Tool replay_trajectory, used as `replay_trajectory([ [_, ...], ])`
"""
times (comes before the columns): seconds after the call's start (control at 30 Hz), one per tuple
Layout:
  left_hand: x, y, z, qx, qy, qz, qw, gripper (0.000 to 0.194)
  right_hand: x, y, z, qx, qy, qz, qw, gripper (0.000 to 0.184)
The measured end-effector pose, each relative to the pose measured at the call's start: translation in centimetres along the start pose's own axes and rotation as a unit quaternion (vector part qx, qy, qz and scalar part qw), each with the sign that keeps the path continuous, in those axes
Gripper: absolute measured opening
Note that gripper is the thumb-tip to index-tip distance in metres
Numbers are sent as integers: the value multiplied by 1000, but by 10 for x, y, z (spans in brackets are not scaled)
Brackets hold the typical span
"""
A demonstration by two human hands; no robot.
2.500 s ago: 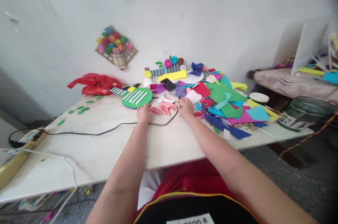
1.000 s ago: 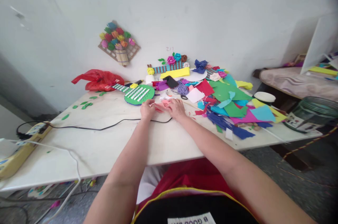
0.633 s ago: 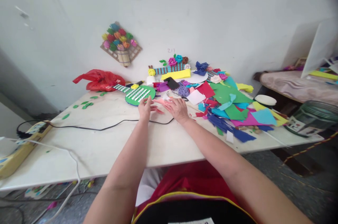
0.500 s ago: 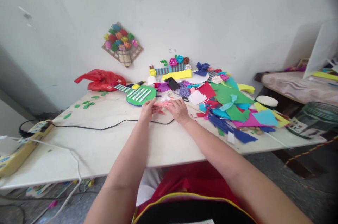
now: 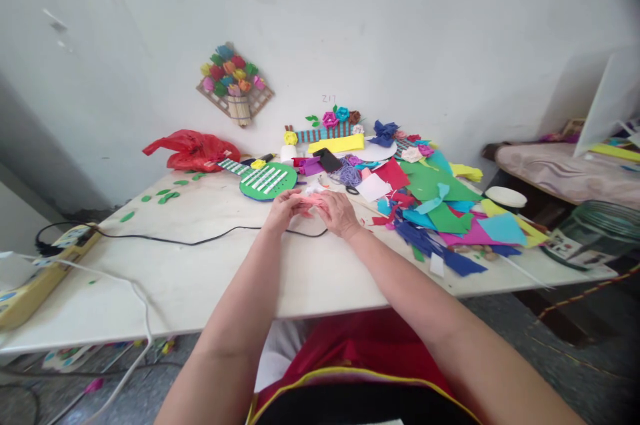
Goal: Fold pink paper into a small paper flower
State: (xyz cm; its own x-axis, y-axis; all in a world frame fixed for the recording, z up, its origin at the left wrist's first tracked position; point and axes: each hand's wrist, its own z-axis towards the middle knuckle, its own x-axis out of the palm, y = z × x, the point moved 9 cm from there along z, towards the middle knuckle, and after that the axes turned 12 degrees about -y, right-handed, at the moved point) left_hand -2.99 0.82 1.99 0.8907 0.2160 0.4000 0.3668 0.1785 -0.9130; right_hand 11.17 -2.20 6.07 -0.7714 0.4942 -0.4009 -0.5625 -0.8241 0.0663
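Between my two hands is a small piece of pink crepe paper [image 5: 311, 201], partly covered by the fingers. My left hand [image 5: 284, 209] pinches its left end. From the other side, my right hand [image 5: 340, 211] grips it with curled fingers. Just behind my left hand lies a green paper guitar [image 5: 269, 181] with white strips and a yellow flower on it. Purple yarn [image 5: 349, 173] and black-handled scissors [image 5: 352, 190] lie beyond my right hand.
Coloured paper sheets [image 5: 435, 181] and scraps are heaped on the right, near a glass jar [image 5: 593, 235]. A black cable [image 5: 190, 243] crosses the table from a yellow power strip [image 5: 50, 271]. A red plastic bag [image 5: 195, 151] and green paper leaves [image 5: 169, 198] are at left.
My hands have drawn slightly closer together around the pink paper, and the left fingers have shifted along it. The view has tilted a little.
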Motion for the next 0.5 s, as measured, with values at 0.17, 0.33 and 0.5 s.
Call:
replay_trajectory([
  [0.17,9,2,-3,6,55,16,998,38,5,-18,-2,92,23,2,995,32],
  [0.33,15,8,-5,2,85,54,995,41,11,-28,-8,131,57,-33,989,26],
  [0.5,19,7,-8,7,86,82,993,47,19,-28,-12,113,80,-49,989,22],
])
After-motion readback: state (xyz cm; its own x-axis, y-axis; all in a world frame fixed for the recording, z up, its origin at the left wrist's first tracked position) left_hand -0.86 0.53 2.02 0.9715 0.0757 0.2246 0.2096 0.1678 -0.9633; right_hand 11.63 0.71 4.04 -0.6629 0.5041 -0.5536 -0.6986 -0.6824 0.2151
